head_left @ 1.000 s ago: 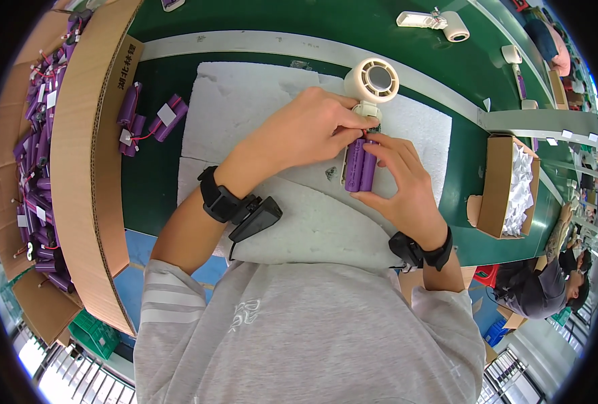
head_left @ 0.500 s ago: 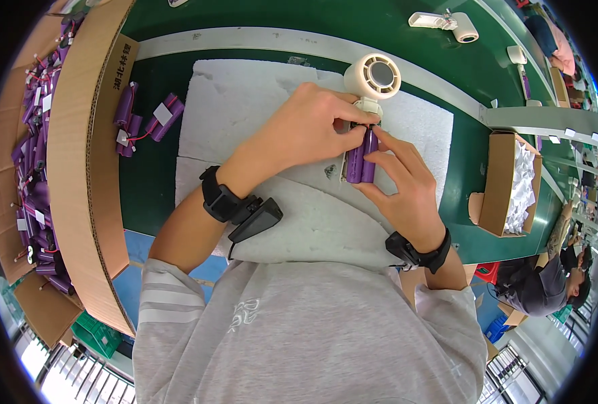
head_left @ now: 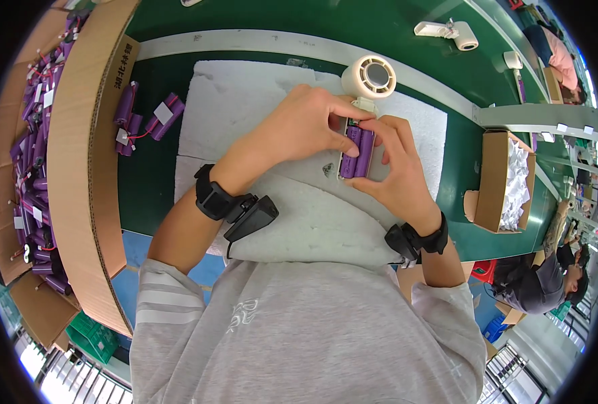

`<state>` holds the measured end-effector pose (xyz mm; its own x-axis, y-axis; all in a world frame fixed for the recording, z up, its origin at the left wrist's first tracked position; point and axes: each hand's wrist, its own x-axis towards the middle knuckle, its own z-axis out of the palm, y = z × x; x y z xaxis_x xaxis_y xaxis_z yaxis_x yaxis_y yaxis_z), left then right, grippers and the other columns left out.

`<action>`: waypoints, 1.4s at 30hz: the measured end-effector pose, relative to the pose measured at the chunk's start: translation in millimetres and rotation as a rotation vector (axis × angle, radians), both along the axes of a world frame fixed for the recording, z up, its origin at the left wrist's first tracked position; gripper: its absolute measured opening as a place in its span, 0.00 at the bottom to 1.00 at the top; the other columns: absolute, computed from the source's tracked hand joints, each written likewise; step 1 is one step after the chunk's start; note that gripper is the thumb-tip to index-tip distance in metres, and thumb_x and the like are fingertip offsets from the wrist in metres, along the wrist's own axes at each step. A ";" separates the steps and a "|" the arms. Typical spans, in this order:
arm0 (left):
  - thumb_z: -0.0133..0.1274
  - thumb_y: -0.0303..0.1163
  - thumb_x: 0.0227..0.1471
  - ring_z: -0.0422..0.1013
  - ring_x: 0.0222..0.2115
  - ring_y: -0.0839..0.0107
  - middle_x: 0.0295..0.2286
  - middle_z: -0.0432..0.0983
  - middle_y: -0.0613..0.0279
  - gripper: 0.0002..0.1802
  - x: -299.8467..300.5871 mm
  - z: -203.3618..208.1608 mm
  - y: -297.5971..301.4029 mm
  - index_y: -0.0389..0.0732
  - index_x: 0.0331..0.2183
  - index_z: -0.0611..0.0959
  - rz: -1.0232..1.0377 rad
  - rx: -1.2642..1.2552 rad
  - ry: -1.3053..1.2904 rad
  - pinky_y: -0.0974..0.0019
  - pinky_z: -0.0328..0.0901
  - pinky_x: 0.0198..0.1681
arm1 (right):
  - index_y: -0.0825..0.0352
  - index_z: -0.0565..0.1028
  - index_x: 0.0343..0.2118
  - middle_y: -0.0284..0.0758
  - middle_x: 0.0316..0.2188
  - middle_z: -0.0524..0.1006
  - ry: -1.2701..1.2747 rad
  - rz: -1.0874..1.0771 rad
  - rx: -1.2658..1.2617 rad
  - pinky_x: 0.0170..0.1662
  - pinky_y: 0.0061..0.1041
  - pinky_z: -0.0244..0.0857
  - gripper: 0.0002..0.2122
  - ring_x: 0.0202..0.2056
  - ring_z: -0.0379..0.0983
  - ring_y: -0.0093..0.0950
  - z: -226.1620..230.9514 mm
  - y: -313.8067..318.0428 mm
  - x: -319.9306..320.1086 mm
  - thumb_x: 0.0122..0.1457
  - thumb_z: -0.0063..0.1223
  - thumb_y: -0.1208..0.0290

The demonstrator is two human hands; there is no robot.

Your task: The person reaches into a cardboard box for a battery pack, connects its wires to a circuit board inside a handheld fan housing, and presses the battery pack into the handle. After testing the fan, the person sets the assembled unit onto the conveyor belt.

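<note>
A cream handheld fan (head_left: 369, 77) lies on the white foam pad (head_left: 228, 87), its round head pointing away from me and its handle open. Two purple cylindrical cells, a battery pack (head_left: 357, 153), sit side by side in the handle. My left hand (head_left: 311, 121) is closed about the handle's upper part, with its thumb pressing on the cells and its fingers by the neck. With fingers bent around the right side and lower end, my right hand (head_left: 401, 168) grips the handle. The fingers partly hide the top of the cells and any wires there.
Two wired purple battery packs (head_left: 165, 116) lie on the green bench at left, beside a large cardboard box (head_left: 83, 168) holding many more. A small carton (head_left: 491, 182) of white pieces stands at right. Another fan (head_left: 465, 37) lies beyond the grey rail (head_left: 265, 40). Other people sit at far right.
The battery pack has settled into the handle, lying more within its edges. My left thumb has moved down onto the cells, and my right fingers have moved up along the handle's right side.
</note>
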<state>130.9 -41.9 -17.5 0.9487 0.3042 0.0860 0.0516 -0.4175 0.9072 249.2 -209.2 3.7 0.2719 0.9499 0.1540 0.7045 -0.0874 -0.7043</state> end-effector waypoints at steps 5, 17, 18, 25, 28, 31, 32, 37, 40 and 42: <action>0.69 0.34 0.30 0.71 0.20 0.66 0.21 0.78 0.57 0.29 -3.0 1.9 -1.3 0.53 0.42 0.85 -0.006 -0.018 0.023 0.66 0.66 0.28 | 0.64 0.72 0.48 0.36 0.47 0.67 -0.046 0.063 0.011 0.34 0.25 0.68 0.32 0.38 0.71 0.30 -3.1 -7.8 1.3 0.33 0.73 0.76; 0.66 0.28 0.39 0.73 0.30 0.72 0.37 0.78 0.60 0.26 8.0 -9.2 -6.1 0.44 0.45 0.81 0.258 -0.048 -0.236 0.70 0.69 0.32 | 0.67 0.72 0.47 0.41 0.48 0.69 -0.299 -0.048 0.033 0.43 0.32 0.70 0.26 0.42 0.73 0.39 -0.6 23.1 35.0 0.41 0.69 0.70; 0.66 0.28 0.39 0.73 0.30 0.72 0.37 0.78 0.60 0.26 6.7 -9.4 -7.3 0.44 0.45 0.81 0.256 -0.042 -0.242 0.70 0.69 0.32 | 0.67 0.72 0.47 0.42 0.48 0.69 -0.356 -0.102 0.064 0.43 0.33 0.70 0.25 0.43 0.73 0.40 -5.8 38.7 55.6 0.44 0.67 0.69; 0.61 0.26 0.45 0.73 0.29 0.70 0.37 0.77 0.59 0.18 3.9 -17.3 -0.2 0.41 0.42 0.80 0.218 0.038 -0.200 0.68 0.70 0.32 | 0.65 0.72 0.44 0.44 0.46 0.71 -0.805 -0.319 0.104 0.44 0.39 0.67 0.17 0.43 0.71 0.46 -15.2 103.8 201.5 0.53 0.58 0.65; 0.60 0.26 0.46 0.72 0.29 0.69 0.36 0.76 0.58 0.17 8.6 -24.0 -2.3 0.40 0.41 0.80 0.193 0.045 -0.236 0.67 0.70 0.32 | 0.66 0.75 0.39 0.43 0.39 0.75 -0.588 -0.235 -0.113 0.43 0.38 0.67 0.13 0.40 0.73 0.45 -29.8 92.2 241.9 0.54 0.57 0.66; 0.59 0.26 0.47 0.72 0.29 0.69 0.35 0.76 0.58 0.15 6.8 -25.4 -0.8 0.40 0.41 0.80 0.205 0.050 -0.254 0.67 0.70 0.32 | 0.68 0.76 0.34 0.39 0.32 0.78 -0.612 -0.354 -0.018 0.41 0.35 0.67 0.08 0.36 0.74 0.41 -16.1 75.3 205.1 0.52 0.58 0.73; 0.59 0.27 0.48 0.72 0.29 0.69 0.35 0.76 0.58 0.15 4.5 -26.0 0.6 0.39 0.40 0.80 0.207 0.058 -0.258 0.67 0.69 0.33 | 0.68 0.76 0.34 0.39 0.31 0.77 -0.602 -0.368 0.033 0.40 0.34 0.67 0.07 0.35 0.74 0.41 -2.8 71.4 177.8 0.51 0.57 0.76; 0.59 0.35 0.50 0.72 0.28 0.69 0.32 0.76 0.58 0.16 3.1 -9.6 -2.2 0.39 0.40 0.80 0.269 -0.219 -0.169 0.68 0.67 0.32 | 0.68 0.73 0.35 0.40 0.33 0.71 -0.627 0.027 0.134 0.34 0.31 0.67 0.13 0.31 0.72 0.38 43.1 31.3 48.9 0.46 0.47 0.89; 0.59 0.40 0.49 0.72 0.27 0.68 0.32 0.77 0.58 0.17 5.5 -11.7 -6.6 0.39 0.39 0.80 0.290 -0.191 -0.161 0.67 0.67 0.32 | 0.68 0.73 0.35 0.39 0.37 0.70 -0.490 0.269 -0.043 0.35 0.32 0.68 0.15 0.33 0.72 0.39 42.6 6.5 7.4 0.44 0.48 0.89; 0.59 0.42 0.49 0.72 0.27 0.67 0.32 0.77 0.58 0.19 7.1 -10.1 -6.8 0.39 0.38 0.80 0.314 -0.169 -0.166 0.67 0.67 0.32 | 0.68 0.73 0.35 0.39 0.37 0.70 -0.528 0.387 -0.037 0.34 0.32 0.68 0.14 0.33 0.72 0.38 39.1 0.4 -1.7 0.43 0.50 0.88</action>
